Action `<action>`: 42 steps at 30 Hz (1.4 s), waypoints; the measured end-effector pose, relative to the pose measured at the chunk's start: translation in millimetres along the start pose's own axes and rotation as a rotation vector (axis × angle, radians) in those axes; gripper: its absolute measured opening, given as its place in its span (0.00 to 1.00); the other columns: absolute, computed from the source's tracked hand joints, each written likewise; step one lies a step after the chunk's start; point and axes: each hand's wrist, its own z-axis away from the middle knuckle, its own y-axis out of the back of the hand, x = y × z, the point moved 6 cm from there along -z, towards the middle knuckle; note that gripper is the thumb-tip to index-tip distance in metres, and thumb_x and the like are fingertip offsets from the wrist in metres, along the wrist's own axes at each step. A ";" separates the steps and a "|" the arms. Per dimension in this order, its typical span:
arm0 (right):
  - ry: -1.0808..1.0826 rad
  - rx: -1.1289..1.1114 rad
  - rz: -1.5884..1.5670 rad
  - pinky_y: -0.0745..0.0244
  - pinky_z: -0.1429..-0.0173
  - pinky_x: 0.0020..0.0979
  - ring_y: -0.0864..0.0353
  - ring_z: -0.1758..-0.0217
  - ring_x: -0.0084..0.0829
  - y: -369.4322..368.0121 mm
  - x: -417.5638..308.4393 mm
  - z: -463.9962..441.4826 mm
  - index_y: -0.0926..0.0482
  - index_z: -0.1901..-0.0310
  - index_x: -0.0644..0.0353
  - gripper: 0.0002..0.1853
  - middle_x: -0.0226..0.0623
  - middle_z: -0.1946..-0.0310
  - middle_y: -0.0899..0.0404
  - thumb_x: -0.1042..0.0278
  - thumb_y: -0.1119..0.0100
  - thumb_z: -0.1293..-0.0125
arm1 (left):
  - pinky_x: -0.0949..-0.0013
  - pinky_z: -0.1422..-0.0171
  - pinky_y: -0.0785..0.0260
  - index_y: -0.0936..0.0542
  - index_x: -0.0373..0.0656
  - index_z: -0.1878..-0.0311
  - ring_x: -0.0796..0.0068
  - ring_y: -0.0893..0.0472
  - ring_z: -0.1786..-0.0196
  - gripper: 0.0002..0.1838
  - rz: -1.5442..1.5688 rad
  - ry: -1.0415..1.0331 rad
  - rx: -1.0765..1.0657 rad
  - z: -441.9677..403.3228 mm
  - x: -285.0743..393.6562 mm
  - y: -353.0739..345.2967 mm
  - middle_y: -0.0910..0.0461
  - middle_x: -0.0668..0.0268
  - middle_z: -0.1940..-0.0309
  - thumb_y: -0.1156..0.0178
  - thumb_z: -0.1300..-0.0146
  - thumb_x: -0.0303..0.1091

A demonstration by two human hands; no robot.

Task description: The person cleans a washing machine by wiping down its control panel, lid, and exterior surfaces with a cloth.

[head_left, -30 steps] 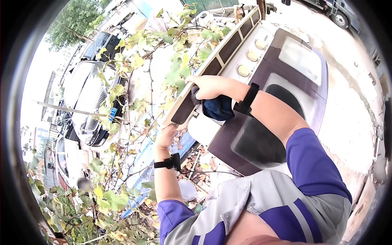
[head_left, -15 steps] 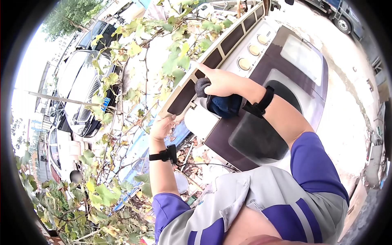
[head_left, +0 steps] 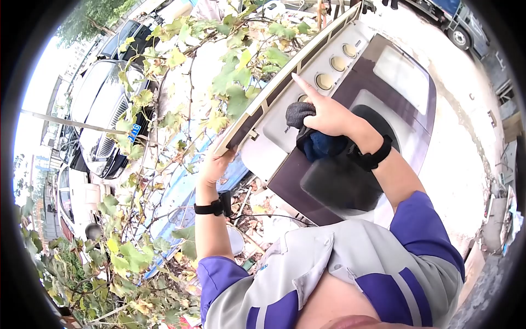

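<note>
A twin-tub washing machine [head_left: 350, 71] with a purple-brown top and round cream knobs stands before me. Its long framed back panel [head_left: 280, 90] is tilted up along the rear edge. My left hand [head_left: 217, 164] grips the near-left end of that panel. In my right hand [head_left: 334, 114] is a bunched dark grey and blue cloth [head_left: 323, 143], above the machine's top, with the index finger stretched toward the panel. Part of the knob row and the dark round-cornered lid [head_left: 342, 183] are hidden by the cloth and hand.
Leafy vines [head_left: 148, 219] climb beside and behind the machine. A black car [head_left: 104, 118] is parked at the left, and a truck [head_left: 460, 27] stands at the upper right. A thin cable [head_left: 268, 215] runs over dry leaves near my body.
My right hand with the cloth has moved right, away from the panel and over the machine's top. The panel looks steeper, its inner face narrower. My left hand still holds its end.
</note>
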 end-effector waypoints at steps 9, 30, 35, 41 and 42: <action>-0.075 -0.214 -0.177 0.32 0.35 0.29 0.24 0.45 0.36 -29.3 4.5 15.7 0.53 0.20 0.53 0.49 0.50 0.41 0.26 0.77 0.45 0.46 | 0.60 0.23 0.41 0.23 0.51 0.33 0.54 0.33 0.25 0.38 -0.340 -0.292 -0.256 10.7 62.2 -43.2 0.31 0.53 0.29 0.40 0.49 0.09; -0.188 -0.229 -0.477 0.25 0.47 0.24 0.21 0.55 0.22 0.4 39.0 70.2 0.23 0.39 0.66 0.28 0.34 0.52 0.19 0.80 0.48 0.45 | 0.54 0.20 0.43 0.16 0.45 0.45 0.52 0.44 0.20 0.32 -0.838 -0.381 -0.392 27.7 63.7 -61.7 0.36 0.60 0.25 0.22 0.60 0.30; -0.102 0.211 -0.334 0.28 0.37 0.26 0.23 0.43 0.24 20.8 74.2 35.8 0.28 0.36 0.64 0.27 0.36 0.44 0.22 0.80 0.45 0.39 | 0.55 0.21 0.42 0.24 0.45 0.35 0.48 0.41 0.22 0.40 -0.672 -0.289 -0.188 25.5 70.3 -65.4 0.39 0.52 0.25 0.21 0.55 0.34; -0.079 0.106 0.325 0.27 0.35 0.45 0.26 0.37 0.55 -49.8 63.0 26.0 0.39 0.32 0.62 0.42 0.55 0.39 0.31 0.60 0.32 0.47 | 0.57 0.22 0.42 0.34 0.41 0.28 0.49 0.37 0.24 0.43 -0.580 -0.183 -0.005 22.7 49.2 -61.4 0.35 0.49 0.28 0.25 0.47 0.32; -0.037 0.061 0.317 0.26 0.37 0.46 0.25 0.40 0.56 -69.0 47.5 33.6 0.39 0.33 0.62 0.40 0.55 0.41 0.30 0.62 0.33 0.47 | 0.57 0.21 0.42 0.33 0.41 0.29 0.51 0.35 0.25 0.39 -0.555 -0.203 0.001 22.5 45.1 -58.9 0.33 0.49 0.29 0.28 0.44 0.30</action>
